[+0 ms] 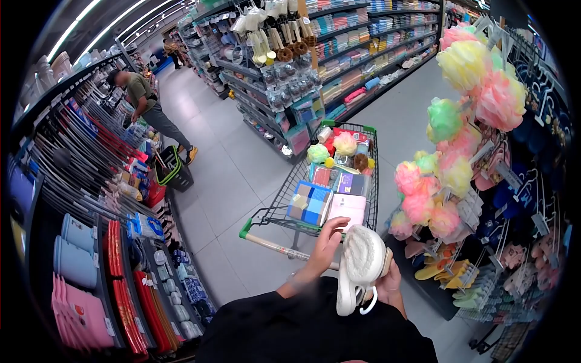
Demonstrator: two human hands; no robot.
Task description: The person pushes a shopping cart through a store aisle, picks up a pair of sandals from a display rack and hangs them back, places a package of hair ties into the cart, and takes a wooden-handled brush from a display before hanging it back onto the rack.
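Observation:
A pair of white slippers on a white hanger hook is held up in front of my chest. My right hand grips them from the right side, its fingers partly hidden behind them. My left hand is raised just left of the slippers, fingers apart, with nothing seen in it. Beyond my hands stands a shopping cart with a green-tipped handle. Inside it lie a pink package, a blue checked package, bath puffs and several other packed goods.
Colourful bath puffs and hanging slippers line the right. Shelves of folded towels stand ahead. At left are racks of plastic goods, a person and a black basket with green handles on the floor.

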